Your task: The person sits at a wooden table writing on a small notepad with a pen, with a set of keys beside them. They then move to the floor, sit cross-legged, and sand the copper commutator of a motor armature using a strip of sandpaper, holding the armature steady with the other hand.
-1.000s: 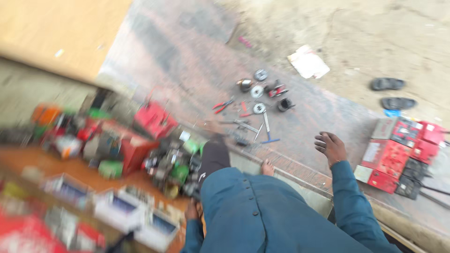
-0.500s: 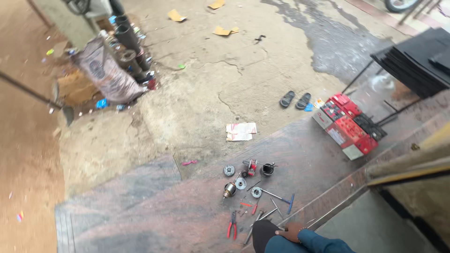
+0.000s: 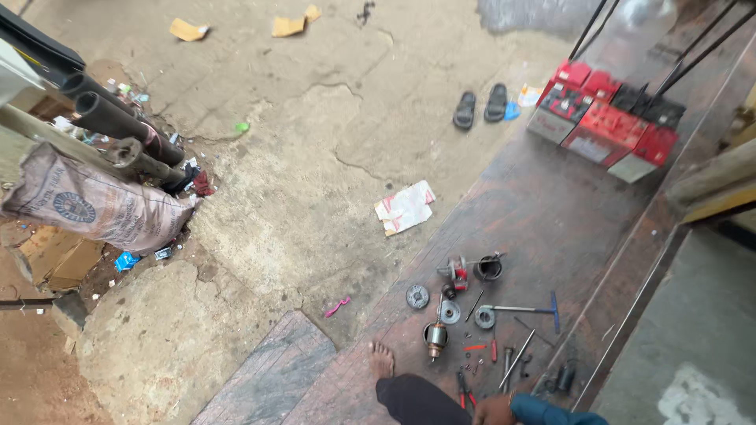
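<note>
My right hand [image 3: 493, 411] shows only partly at the bottom edge, in a blue sleeve, next to my dark trouser leg [image 3: 413, 400] and bare foot [image 3: 382, 359]. Its fingers are too cut off to read. Closest to it lie red-handled pliers [image 3: 465, 390] on the dark stone slab [image 3: 543, 212]. Beyond them are a motor armature [image 3: 435, 338], several round metal discs [image 3: 417, 297], a black cylindrical housing [image 3: 488, 267] and a blue-handled T-wrench [image 3: 524, 309]. My left hand is out of view.
Red and black battery cases [image 3: 606, 126] stand at the slab's far end. A pair of sandals [image 3: 480, 106] and a crumpled paper [image 3: 405, 206] lie on cracked concrete. A printed sack [image 3: 94, 206] and dark pipes [image 3: 118, 126] are on the left.
The view swung from a cluttered shelf toward the ground and has now tipped further down. The parts, my foot and my hand sit larger and nearer the bottom edge.
</note>
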Available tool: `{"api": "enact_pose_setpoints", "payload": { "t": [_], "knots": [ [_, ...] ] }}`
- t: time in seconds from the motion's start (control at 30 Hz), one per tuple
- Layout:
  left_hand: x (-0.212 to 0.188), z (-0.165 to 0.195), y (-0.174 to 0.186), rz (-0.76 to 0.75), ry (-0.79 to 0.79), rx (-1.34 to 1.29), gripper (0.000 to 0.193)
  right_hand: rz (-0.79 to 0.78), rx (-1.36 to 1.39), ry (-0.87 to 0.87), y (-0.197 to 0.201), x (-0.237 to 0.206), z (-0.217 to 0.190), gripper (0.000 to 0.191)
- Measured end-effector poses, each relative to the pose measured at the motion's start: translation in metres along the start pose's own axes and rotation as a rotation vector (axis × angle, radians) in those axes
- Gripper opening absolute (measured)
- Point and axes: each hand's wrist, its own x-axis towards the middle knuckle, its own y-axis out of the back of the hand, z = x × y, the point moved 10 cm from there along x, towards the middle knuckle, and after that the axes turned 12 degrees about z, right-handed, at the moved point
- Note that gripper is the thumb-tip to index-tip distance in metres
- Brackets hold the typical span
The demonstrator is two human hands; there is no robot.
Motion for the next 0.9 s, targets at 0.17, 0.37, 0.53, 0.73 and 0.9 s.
{"api": "enact_pose_setpoints", "payload": {
  "t": [0.17,0.37,0.53,0.73,0.9],
  "knots": [
    [0.102,-0.001,0.007,0.124,-0.246,0.333,0.036,1.104,0.739,-0.123,0.177,0.098,0.150,0.031],
    [0.224,0.047,-0.215,-0.105,-0.361,0.551,0.033,1.612,0.612,-0.727,0.135,0.133,0.403,0.022],
    [0.251,0.034,-0.435,-0.507,-0.755,0.617,0.033,1.645,-0.240,-0.646,0.087,0.178,0.524,0.032],
    [0.264,-0.022,-0.549,-0.645,-0.810,0.614,0.024,1.685,-0.386,-0.584,0.037,0.183,0.579,0.039],
    [0.174,0.057,-0.577,-0.837,-1.456,0.318,0.013,1.814,-0.448,-0.523,0.044,0.157,0.545,0.038]
  ]
}}
